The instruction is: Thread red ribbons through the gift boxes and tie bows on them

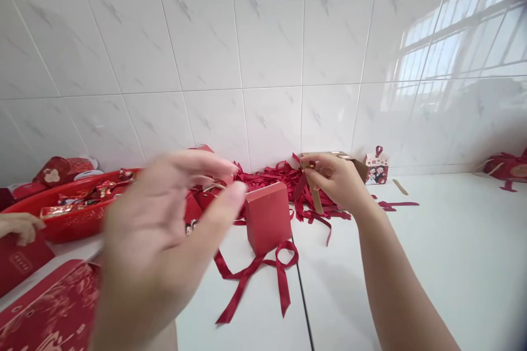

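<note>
My left hand (164, 241), blurred by motion, is raised at the left with thumb and fingers apart and nothing visible between them. Further back, my right hand (329, 175) pinches a narrow gold strip (317, 200) with a small dark red and gold piece at the fingertips. Between the hands a red gift box (268, 219) stands upright on the white table. A red ribbon (247, 274) lies at its foot, looped on the right, with loose ends toward me. Behind the box spreads a heap of red ribbons (280, 175).
Wrapped sweets fill a red basket (78, 225) at the left. Another person's hand (18, 227) rests by a red bag (24, 263) there. A cardboard box (358, 167) and a small printed box (376, 169) stand by the tiled wall. Another gold strip (400, 187) lies at right.
</note>
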### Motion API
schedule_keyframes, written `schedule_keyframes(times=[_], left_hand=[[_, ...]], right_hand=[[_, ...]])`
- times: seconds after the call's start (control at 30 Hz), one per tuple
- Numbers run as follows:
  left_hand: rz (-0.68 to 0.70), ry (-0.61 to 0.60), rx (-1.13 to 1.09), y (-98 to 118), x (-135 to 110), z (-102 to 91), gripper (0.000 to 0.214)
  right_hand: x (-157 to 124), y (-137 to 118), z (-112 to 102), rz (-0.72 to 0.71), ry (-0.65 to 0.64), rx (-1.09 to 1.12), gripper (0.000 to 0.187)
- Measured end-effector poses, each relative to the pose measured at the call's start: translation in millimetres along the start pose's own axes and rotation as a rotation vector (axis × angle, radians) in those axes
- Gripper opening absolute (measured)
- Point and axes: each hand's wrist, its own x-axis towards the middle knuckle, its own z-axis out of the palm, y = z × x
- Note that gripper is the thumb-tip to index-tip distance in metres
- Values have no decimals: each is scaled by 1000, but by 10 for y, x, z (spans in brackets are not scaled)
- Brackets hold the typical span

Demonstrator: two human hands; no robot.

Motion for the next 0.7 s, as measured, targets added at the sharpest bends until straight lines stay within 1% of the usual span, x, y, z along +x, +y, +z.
schedule_keyframes(times=[0.07, 0.1, 0.17, 0.27, 0.4, 0.57, 0.7], left_hand=[[-38, -191, 147, -117, -6, 108, 10], [-68, -259, 193, -173, 0, 169, 11], [-114, -335, 199, -254, 10, 283, 13], [-135, -424, 134, -286, 1, 386, 19], [-116, -445, 67, -246, -18, 381, 19], [-135, -457, 26, -224, 10, 319, 20], [-119, -428, 21, -227, 12, 314, 18]], right_hand=[[-64, -161, -47, -51, -55, 41, 23], [-101, -244, -65, -81, -83, 62, 20], [-175, -389, -90, -156, -124, 100, 13], [-261, -516, -110, -270, -127, 123, 6], [-297, -564, -131, -326, -112, 108, 9], [-293, -560, -148, -339, -120, 133, 11], [-311, -586, -150, -341, -135, 173, 12]])
